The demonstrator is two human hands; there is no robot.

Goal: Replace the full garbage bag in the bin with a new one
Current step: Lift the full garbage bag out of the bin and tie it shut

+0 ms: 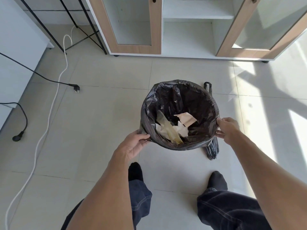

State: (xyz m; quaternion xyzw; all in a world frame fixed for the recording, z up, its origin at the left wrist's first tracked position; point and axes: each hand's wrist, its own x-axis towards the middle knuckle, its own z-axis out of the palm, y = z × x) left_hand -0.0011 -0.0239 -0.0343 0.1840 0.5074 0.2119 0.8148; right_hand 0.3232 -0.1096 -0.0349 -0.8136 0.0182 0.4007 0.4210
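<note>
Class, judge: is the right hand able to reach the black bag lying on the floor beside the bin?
Probably yes: the right hand grips the liner rim close to that floor bag, nothing lies between, but it must let go first.

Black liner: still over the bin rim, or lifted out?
Still on. The liner is folded down outside all round; left hand and right hand hold its edge.
</note>
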